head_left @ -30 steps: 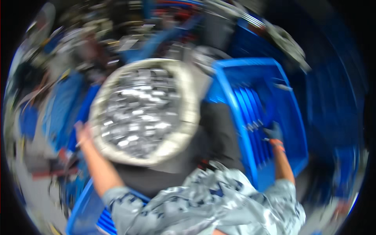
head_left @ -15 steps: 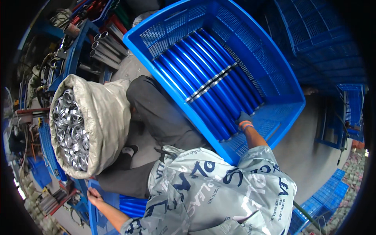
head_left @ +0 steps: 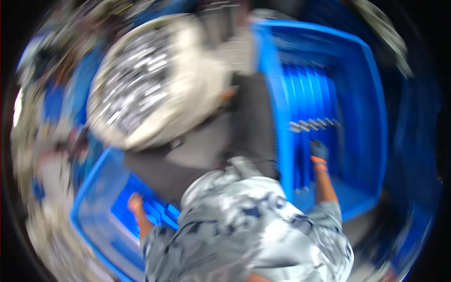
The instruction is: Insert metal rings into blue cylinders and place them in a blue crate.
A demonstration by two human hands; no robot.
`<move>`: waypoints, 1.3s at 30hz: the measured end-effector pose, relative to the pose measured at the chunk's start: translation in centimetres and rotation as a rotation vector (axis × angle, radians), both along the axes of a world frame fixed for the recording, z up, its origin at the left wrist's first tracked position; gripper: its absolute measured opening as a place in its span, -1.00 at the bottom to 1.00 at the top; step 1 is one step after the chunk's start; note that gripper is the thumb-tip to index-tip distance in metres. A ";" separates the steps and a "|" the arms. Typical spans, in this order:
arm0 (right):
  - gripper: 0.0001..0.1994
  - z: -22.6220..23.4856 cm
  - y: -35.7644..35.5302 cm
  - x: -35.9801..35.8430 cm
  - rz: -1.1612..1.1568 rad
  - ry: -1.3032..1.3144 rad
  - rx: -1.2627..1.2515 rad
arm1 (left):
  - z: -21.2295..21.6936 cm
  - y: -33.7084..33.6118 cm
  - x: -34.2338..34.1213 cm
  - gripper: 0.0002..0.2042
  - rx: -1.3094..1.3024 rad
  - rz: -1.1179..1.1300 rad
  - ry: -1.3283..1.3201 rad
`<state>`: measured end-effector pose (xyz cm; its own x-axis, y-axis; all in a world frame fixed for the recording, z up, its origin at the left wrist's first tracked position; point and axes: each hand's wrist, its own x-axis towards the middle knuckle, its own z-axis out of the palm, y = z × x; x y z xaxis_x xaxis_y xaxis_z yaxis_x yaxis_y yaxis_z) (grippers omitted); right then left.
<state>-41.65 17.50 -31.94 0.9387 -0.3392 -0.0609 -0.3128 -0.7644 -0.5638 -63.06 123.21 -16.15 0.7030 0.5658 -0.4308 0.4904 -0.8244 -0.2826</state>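
My right hand (head_left: pixel 320 149), in a dark glove with an orange cuff, is down inside the large blue crate (head_left: pixel 379 94) on the right. It is over or touching the shiny blue tubes (head_left: pixel 300 89) lying side by side there in two rows. My bare left hand (head_left: pixel 136 203) is over the second blue crate (head_left: pixel 87 192) at the lower left, near the blue tubes (head_left: pixel 127 207) in it. Motion smears the fingers of both hands, so their grip does not show.
An open pale sack (head_left: pixel 199 75) full of silvery metal rings (head_left: pixel 136 80) stands between the crates, close to my legs (head_left: pixel 253 117). Blurred equipment lines the left side. Further blue shapes, too smeared to name, are at the far right.
The view has swung left, so the sack and both crates sit differently in the picture. My left hand has moved from the left crate's edge to over its tubes. My right hand stays in the right crate.
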 end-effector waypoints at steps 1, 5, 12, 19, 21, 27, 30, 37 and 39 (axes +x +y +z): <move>-0.73 2.4 3.2 3.4 -0.005 0.087 0.106 | -1.7 -1.7 -6.3 -0.65 0.069 -0.128 0.074; -0.60 12.1 9.8 21.3 0.081 -0.206 0.480 | -8.5 -3.9 -15.6 -0.67 0.012 0.029 0.187; -0.57 38.3 40.0 30.5 0.687 -0.491 0.588 | -19.0 -18.4 -23.8 -0.30 -0.267 1.410 -0.624; -0.41 43.3 58.7 28.7 1.331 -0.223 0.128 | -19.8 -12.0 -21.0 -0.15 -0.056 1.538 -0.942; -0.35 44.9 60.0 27.2 1.335 -0.036 -0.103 | -20.4 -11.3 -15.3 -0.13 -0.250 1.536 -0.860; -0.33 44.6 60.4 27.5 1.459 -0.165 -0.325 | -17.2 -9.9 -12.6 -0.39 -0.269 1.524 -0.786; -0.20 43.9 61.1 27.8 1.458 -0.110 -0.263 | -14.9 -8.2 -13.3 -0.36 -0.428 1.560 -0.712; -0.32 45.0 63.2 27.4 1.578 -0.312 -0.149 | -6.6 -7.4 -12.3 -0.37 -1.319 1.708 -1.574; -0.37 45.4 61.7 27.5 1.548 -0.333 -0.114 | -2.9 -8.0 -8.7 -0.43 -1.424 1.463 -1.640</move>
